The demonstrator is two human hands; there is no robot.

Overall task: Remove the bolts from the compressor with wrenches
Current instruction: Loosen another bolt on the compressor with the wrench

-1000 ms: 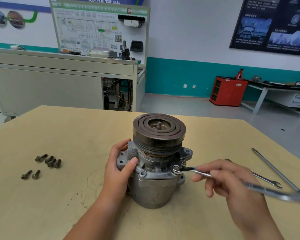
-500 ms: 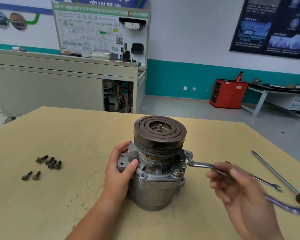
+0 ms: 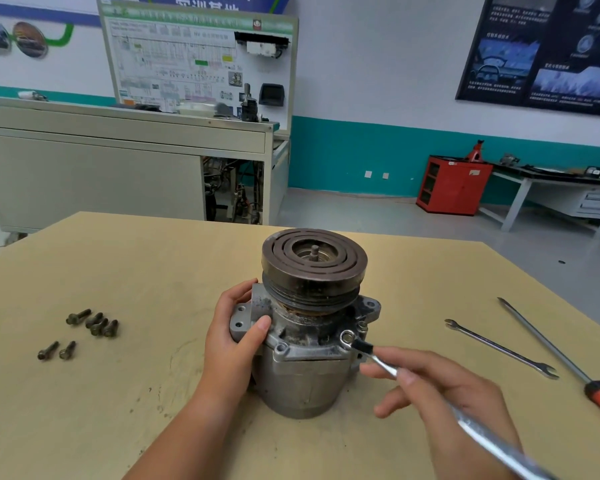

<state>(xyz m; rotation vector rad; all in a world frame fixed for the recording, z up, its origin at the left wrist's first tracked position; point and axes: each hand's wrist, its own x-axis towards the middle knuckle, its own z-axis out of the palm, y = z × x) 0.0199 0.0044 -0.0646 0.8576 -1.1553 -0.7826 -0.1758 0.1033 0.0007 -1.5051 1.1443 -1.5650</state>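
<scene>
The compressor [image 3: 302, 372] stands upright in the middle of the wooden table [image 3: 136, 265], with its dark grooved pulley [image 3: 314, 261] on top. Your left hand [image 3: 234, 348] grips it from the left side. The fingers are curled behind the light metal mounting ear and the thumb presses on the front of this ear, so the hand is closed on the housing. Your right hand [image 3: 451, 400] holds a wrench [image 3: 378, 358] by its shaft, with the fingers bent loosely around it and the index finger lying along the steel. The far end of the shaft goes past your wrist toward the lower right corner and looks blurred. The ring end of this wrench sits over a bolt [image 3: 346, 338] on the front right of the upper flange of the compressor. Another bolt head is just beside it, a little higher and to the right. On the left part of the table lie six loose bolts [image 3: 94, 322], four close together and two nearer to you, well apart from the compressor. On the right side lie a second wrench [image 3: 499, 348] and, near it, a long screwdriver [image 3: 548, 344] with an orange handle.
</scene>
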